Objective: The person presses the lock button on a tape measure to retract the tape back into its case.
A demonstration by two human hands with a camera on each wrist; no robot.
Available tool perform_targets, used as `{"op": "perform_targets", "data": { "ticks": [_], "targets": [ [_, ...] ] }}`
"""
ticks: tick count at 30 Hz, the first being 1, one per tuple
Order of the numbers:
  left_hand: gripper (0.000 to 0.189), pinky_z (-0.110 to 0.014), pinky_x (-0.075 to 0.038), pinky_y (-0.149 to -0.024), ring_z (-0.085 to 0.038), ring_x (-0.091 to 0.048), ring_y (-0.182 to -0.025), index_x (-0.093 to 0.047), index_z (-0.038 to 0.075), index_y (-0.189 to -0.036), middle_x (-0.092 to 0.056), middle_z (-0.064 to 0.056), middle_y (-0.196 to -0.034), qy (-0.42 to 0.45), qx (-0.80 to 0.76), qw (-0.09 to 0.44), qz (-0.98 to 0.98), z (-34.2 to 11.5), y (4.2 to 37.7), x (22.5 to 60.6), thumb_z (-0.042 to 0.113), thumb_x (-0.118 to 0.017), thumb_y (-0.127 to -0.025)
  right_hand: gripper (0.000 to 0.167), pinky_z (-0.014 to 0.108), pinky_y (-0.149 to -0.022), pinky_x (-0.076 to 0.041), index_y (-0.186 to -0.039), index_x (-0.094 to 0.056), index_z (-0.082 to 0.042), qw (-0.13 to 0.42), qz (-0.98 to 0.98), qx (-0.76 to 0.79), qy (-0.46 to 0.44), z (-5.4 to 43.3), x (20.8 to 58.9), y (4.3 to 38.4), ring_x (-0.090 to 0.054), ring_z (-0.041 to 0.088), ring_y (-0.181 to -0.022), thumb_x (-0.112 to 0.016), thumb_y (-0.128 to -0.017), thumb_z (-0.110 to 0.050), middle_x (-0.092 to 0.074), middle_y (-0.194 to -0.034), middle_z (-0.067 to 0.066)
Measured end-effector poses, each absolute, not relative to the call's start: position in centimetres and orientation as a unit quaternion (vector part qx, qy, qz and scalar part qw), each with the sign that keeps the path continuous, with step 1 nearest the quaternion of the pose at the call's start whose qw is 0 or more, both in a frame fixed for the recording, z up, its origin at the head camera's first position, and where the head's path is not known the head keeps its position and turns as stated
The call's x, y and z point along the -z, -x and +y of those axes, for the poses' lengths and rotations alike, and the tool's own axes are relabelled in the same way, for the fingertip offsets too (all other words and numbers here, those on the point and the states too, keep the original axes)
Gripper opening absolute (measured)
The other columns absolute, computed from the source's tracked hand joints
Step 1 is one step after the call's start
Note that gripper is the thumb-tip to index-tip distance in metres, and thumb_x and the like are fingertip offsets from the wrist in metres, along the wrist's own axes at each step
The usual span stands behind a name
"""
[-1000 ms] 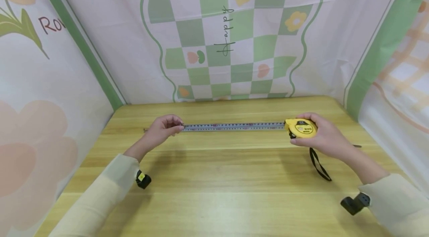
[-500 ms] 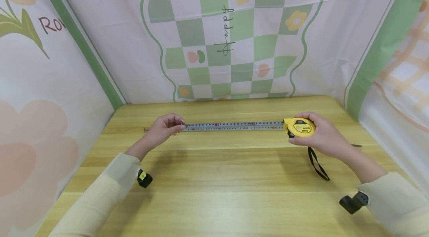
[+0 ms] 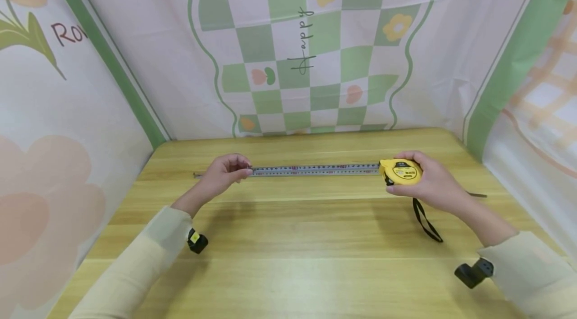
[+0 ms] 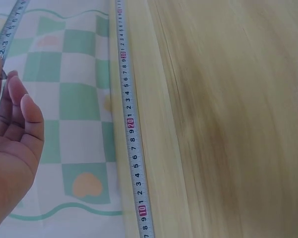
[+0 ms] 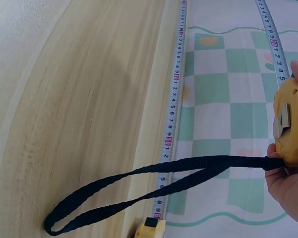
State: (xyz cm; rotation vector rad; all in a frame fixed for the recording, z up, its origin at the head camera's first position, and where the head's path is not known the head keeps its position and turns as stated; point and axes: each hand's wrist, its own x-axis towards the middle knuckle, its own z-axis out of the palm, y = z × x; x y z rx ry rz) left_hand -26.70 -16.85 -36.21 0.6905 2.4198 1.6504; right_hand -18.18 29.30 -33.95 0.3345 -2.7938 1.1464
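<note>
My left hand pinches the hook end of a steel tape blade between thumb and fingers. That blade stretches in a straight line to a yellow tape measure, which my right hand grips around its case. A black wrist strap hangs in a loop from the case. Below and roughly parallel lies a second extended blade along the wooden table. In the right wrist view it runs into another yellow tape measure at the bottom edge; my right hand hides that case in the head view.
The wooden table reaches back to a printed cloth wall with green checks and flowers. Similar cloth panels close off the left and right sides. A thin dark strip shows on the table behind my right wrist.
My left hand has shifted slightly right and my right hand slightly left, with the tape measure in it. The exposed stretch of held blade is a little shorter. The lying blade stays put.
</note>
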Motion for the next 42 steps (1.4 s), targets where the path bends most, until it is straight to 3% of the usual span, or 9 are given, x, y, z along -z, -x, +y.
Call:
{"op": "perform_targets", "data": {
  "ticks": [34, 42],
  "targets": [
    [0.013, -0.025, -0.05, -0.068, -0.017, -0.056, -0.078, -0.061, -0.003, -0.107, -0.061, -0.022, -0.098, -0.215, -0.541, 0.081, 0.809, -16.1, 25.9, 35.0, 0.004, -0.059, -0.096, 0.078, 0.027, -0.067, -0.052, -0.135, -0.042, 0.0, 0.035, -0.915, -0.386, -0.109, 28.3, 33.6, 18.3, -0.055, 0.028, -0.094, -0.084, -0.077, -0.03, -0.053, -0.118, 0.02],
    [0.017, -0.025, -0.05, -0.068, -0.017, -0.057, -0.079, -0.062, -0.001, -0.11, -0.062, -0.023, -0.103, -0.214, -0.555, 0.085, 0.8, -16.2, 26.4, 35.6, 0.009, -0.061, -0.097, 0.08, 0.026, -0.067, -0.052, -0.137, -0.041, 0.001, 0.032, -0.917, -0.382, -0.108, 28.0, 33.5, 18.5, -0.055, 0.029, -0.095, -0.084, -0.077, -0.03, -0.052, -0.119, 0.021]
  ]
}}
